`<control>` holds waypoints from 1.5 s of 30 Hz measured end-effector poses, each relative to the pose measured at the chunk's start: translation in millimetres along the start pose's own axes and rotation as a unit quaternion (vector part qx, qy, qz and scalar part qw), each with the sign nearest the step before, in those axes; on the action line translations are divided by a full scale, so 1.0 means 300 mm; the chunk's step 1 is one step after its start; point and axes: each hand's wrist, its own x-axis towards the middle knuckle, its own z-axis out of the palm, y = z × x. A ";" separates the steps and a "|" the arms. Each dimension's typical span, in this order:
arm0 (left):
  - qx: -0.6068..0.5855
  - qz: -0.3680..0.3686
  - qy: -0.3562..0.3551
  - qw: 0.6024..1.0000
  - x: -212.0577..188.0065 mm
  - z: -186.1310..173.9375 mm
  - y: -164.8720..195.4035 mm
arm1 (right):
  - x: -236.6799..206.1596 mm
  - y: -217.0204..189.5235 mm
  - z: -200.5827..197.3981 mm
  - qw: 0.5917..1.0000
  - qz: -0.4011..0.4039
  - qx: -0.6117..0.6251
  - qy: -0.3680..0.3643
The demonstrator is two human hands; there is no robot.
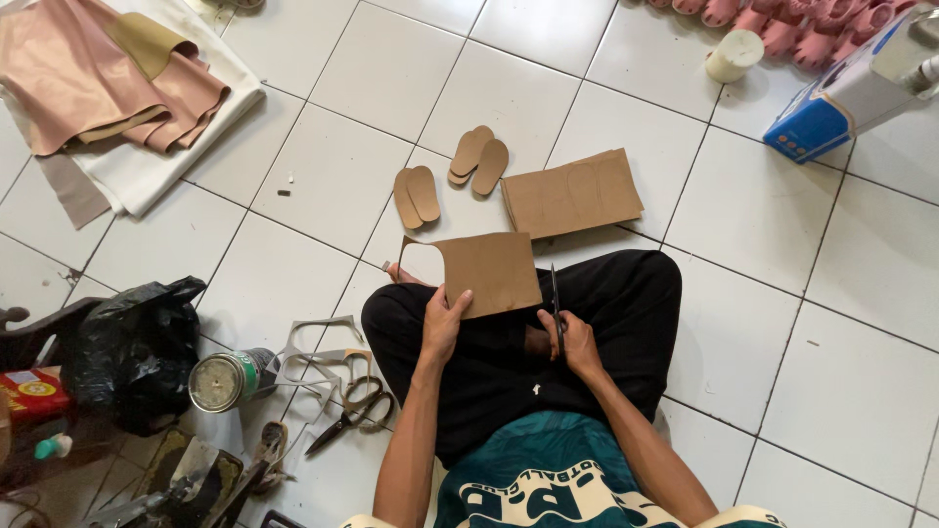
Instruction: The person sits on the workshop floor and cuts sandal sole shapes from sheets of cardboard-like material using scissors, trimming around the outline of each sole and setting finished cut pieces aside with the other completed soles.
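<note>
Left hand [442, 323] grips the lower-left edge of the brown cardboard sheet [479, 272], fingers pinching it over the lap; a sole-shaped cutout is at its left end. The sheet's long axis runs left-right. Right hand [572, 337], just right of the sheet, is closed around scissors [556, 308], blades pointing up along its right edge.

Tan board [494, 272], tan soles [477, 156], black trousers [626, 303], white tiles [763, 215], pink fabric [78, 78], a blue box [817, 122].
</note>
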 end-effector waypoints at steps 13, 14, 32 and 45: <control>-0.003 -0.010 0.019 1.000 -0.034 0.005 -0.029 | -0.015 -0.001 -0.009 1.000 -0.002 -0.015 0.001; -0.008 -0.009 0.016 1.000 -0.035 0.005 -0.031 | -0.016 0.000 -0.010 1.000 -0.004 -0.005 0.001; -0.012 0.008 0.033 0.999 -0.074 -0.015 -0.108 | 0.008 0.028 -0.032 1.000 -0.005 0.007 -0.002; 0.011 0.020 -0.025 0.999 -0.024 0.012 -0.078 | 0.009 0.022 -0.038 1.000 0.011 -0.002 -0.004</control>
